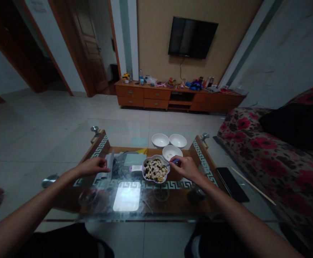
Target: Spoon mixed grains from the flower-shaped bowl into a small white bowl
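On the glass table sits a flower-shaped bowl (156, 169) with a lilac rim and a labelled handle pointing left. Pale slices and dark bits of mixed food (155, 170) fill it. My right hand (185, 167) is closed around a slim purple-handled utensil (175, 161), at the bowl's right edge; its tip is too small to make out. Just behind, a white bowl (172, 147) holds a few pale pieces. My left hand (93, 166) hovers left of the handle, fingers curled, with nothing visible in them.
Two more white bowls (160, 139) stand farther back on the glass table (142, 125). Papers (109, 165) show at left. A dark flat object (232, 184) and a thin stick (253, 185) lie at right. Beyond are a cluttered cabinet (156, 98) and a flowered sofa (253, 132).
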A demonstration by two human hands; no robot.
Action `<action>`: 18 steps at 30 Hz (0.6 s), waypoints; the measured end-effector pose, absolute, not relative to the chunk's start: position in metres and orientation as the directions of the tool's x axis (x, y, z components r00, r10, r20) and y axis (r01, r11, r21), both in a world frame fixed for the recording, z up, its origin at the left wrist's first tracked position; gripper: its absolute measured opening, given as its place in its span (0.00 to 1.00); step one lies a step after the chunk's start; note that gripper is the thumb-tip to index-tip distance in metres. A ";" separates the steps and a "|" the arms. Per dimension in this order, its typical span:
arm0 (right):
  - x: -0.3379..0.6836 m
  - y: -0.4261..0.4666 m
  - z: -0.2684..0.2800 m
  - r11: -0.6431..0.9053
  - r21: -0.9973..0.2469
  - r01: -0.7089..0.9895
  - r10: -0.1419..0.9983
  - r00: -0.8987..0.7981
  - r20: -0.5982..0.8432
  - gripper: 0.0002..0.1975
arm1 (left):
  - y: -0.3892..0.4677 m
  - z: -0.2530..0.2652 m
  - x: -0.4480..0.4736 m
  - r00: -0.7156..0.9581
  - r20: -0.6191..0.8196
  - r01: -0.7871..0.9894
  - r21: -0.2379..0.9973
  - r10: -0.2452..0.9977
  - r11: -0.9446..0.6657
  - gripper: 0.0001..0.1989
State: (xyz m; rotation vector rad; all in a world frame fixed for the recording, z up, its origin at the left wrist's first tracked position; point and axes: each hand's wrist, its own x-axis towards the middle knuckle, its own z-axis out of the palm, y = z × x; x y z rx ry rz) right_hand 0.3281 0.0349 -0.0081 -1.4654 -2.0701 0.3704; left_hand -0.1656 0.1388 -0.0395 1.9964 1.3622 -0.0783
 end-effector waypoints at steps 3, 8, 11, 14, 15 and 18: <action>0.328 0.035 -0.009 0.354 -0.487 0.799 0.930 -0.244 0.276 0.09 | 0.138 -0.037 -0.165 0.450 -0.422 0.831 0.521 0.787 -0.197 0.32; 0.327 0.035 -0.008 0.352 -0.433 0.830 0.931 -0.263 0.251 0.09 | 0.137 -0.037 -0.164 0.447 -0.426 0.833 0.519 0.787 -0.192 0.32; 0.325 0.034 -0.007 0.348 -0.396 0.850 0.933 -0.275 0.232 0.10 | 0.137 -0.036 -0.164 0.444 -0.419 0.835 0.515 0.792 -0.196 0.32; 0.323 0.033 -0.005 0.350 -0.364 0.863 0.933 -0.288 0.214 0.09 | 0.136 -0.035 -0.163 0.441 -0.415 0.839 0.505 0.796 -0.202 0.32; 0.322 0.033 -0.005 0.353 -0.356 0.865 0.932 -0.294 0.210 0.09 | 0.135 -0.035 -0.163 0.436 -0.415 0.843 0.499 0.799 -0.201 0.32; 0.321 0.032 -0.006 0.374 -0.331 0.866 0.924 -0.318 0.210 0.08 | 0.135 -0.036 -0.164 0.420 -0.416 0.851 0.490 0.807 -0.190 0.32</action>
